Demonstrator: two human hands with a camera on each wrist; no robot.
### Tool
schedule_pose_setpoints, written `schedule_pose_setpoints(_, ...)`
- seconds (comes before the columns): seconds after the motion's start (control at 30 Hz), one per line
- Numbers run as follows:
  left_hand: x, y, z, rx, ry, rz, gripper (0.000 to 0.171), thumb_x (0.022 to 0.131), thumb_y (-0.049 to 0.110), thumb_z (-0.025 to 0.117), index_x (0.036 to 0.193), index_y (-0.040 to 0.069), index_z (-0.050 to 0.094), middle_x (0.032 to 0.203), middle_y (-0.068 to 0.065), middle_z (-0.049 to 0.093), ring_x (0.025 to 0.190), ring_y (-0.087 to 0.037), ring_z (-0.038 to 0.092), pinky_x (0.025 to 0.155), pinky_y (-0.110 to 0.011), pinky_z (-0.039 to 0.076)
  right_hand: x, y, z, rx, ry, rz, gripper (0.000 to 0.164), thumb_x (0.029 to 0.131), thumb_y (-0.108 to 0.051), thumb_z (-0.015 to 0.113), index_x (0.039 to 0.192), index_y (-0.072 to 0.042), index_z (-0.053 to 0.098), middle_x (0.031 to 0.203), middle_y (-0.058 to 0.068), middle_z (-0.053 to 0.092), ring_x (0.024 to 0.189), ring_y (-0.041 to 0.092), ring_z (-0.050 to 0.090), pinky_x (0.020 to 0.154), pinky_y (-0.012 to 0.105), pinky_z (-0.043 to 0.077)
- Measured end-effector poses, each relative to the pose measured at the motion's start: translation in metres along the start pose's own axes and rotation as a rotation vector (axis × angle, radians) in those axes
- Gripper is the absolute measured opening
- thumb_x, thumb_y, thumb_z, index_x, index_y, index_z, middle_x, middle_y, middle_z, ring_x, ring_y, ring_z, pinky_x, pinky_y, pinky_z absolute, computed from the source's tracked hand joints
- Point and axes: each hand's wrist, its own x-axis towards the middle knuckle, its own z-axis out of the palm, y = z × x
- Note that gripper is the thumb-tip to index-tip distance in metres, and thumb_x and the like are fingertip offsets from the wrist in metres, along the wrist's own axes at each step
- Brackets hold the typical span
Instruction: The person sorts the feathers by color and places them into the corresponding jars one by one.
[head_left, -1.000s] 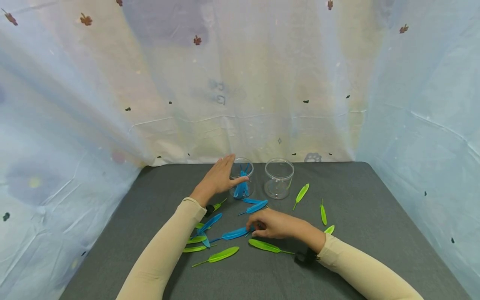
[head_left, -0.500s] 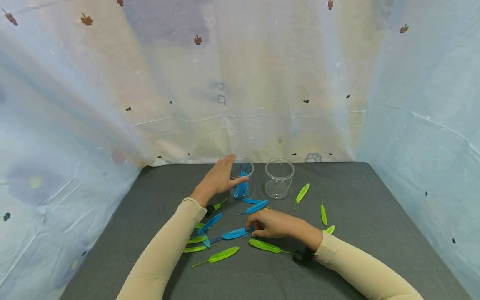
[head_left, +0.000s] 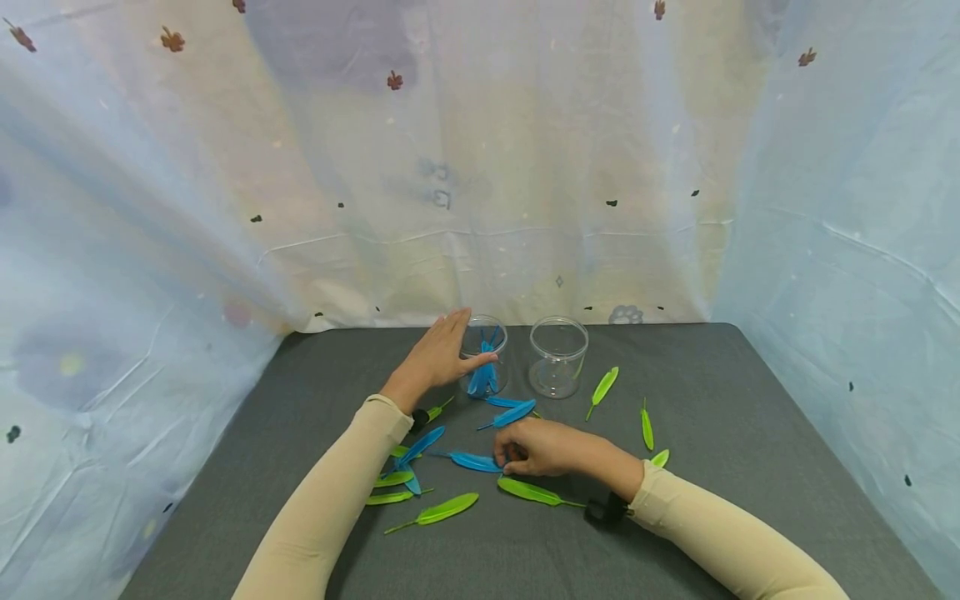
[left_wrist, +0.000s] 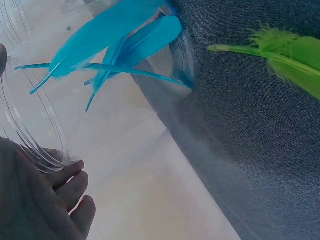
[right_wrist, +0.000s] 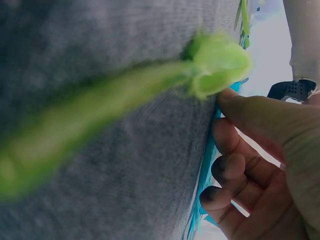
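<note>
My left hand (head_left: 435,358) holds the left clear jar (head_left: 502,340), thumb at the near rim and fingers round the far side. Several blue feathers (head_left: 483,380) stand inside that jar; the left wrist view shows their quills (left_wrist: 135,71) pointing toward its mouth. Low over the table, my right hand (head_left: 547,446) pinches the broad end of a blue feather (head_left: 474,462) between thumb and curled fingers. In the right wrist view its fingertips partly hide the blue (right_wrist: 206,157). A green feather (head_left: 528,490) lies just in front of this hand.
A second clear jar (head_left: 555,371) stands right of the first. Two blue feathers (head_left: 513,413) lie before the jars. Green and blue feathers (head_left: 393,479) cluster beside the left sleeve, with a green feather (head_left: 450,508) nearer. More green feathers (head_left: 603,387) lie at right on the grey cloth (head_left: 720,467).
The blue feather at my right fingertips has shifted and turned slightly, its quill end moving up and right. My right fingers have curled in a little; my left hand and the jars stay put.
</note>
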Motion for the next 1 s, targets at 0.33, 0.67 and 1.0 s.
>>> schedule_pose_setpoints(0.33, -0.0016, 0.0007, -0.0026, -0.009, 0.011, 0.009, 0.110, 0.101, 0.077, 0.052, 0.173, 0.006, 0.010, 0.179, -0.016, 0.015, 0.166, -0.033, 0.015, 0.136, -0.048, 0.010, 0.0000, -0.0015, 0.0005, -0.014, -0.024, -0.044, 0.010, 0.102, -0.012, 0.077, 0.107, -0.020, 0.073, 0.084, -0.014, 0.062, 0.068, -0.002, 0.055, 0.062, 0.018, 0.049)
schedule_pose_setpoints(0.67, -0.0019, 0.0013, -0.0017, -0.005, -0.003, -0.001, 0.111, 0.100, 0.078, 0.051, 0.174, 0.008, 0.008, 0.180, -0.015, 0.014, 0.166, -0.031, 0.013, 0.137, -0.046, 0.007, 0.0003, -0.0025, 0.0005, -0.074, -0.043, -0.062, 0.011, 0.102, -0.014, 0.077, 0.105, -0.025, 0.077, 0.085, -0.015, 0.064, 0.070, -0.003, 0.054, 0.062, 0.017, 0.048)
schedule_pose_setpoints(1.0, -0.0012, 0.0011, -0.0011, -0.007, -0.003, 0.001, 0.111, 0.100, 0.078, 0.052, 0.174, 0.007, 0.008, 0.180, -0.015, 0.013, 0.166, -0.032, 0.013, 0.136, -0.050, 0.010, -0.0029, -0.0043, -0.0033, -0.145, 0.004, 0.042, 0.017, 0.099, -0.021, 0.082, 0.115, -0.021, 0.076, 0.082, -0.017, 0.061, 0.068, -0.003, 0.054, 0.061, 0.019, 0.049)
